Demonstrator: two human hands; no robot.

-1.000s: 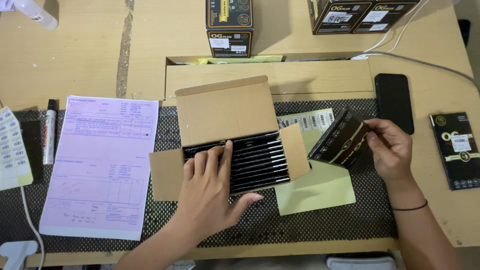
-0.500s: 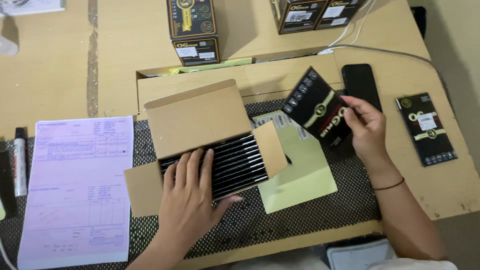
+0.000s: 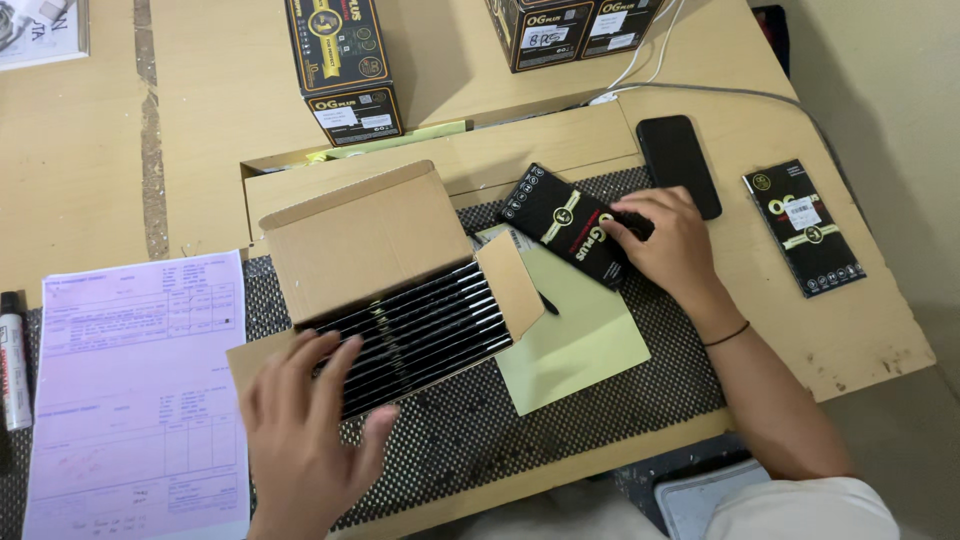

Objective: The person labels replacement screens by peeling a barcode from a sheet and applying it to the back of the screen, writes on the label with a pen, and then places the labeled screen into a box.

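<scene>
Left hand (image 3: 305, 430) lies spread on the packs in the open cardboard box (image 3: 385, 290). Right hand (image 3: 665, 240) presses a flat black packet (image 3: 565, 225) to the mat; phone (image 3: 678, 165) at one o'clock, its fingertips hidden.

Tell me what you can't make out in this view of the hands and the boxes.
- Head view: the left hand covers the near ends of the thin black packets in the open brown cardboard box.
- The right hand hides one end of the flat black packet.
- The white marker pen is cut off by the left edge.

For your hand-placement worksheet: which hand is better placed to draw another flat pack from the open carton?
Left, probably. The left hand already rests on the row of packs in the open carton, while the right hand presses a flat black pack onto the mat.
</scene>
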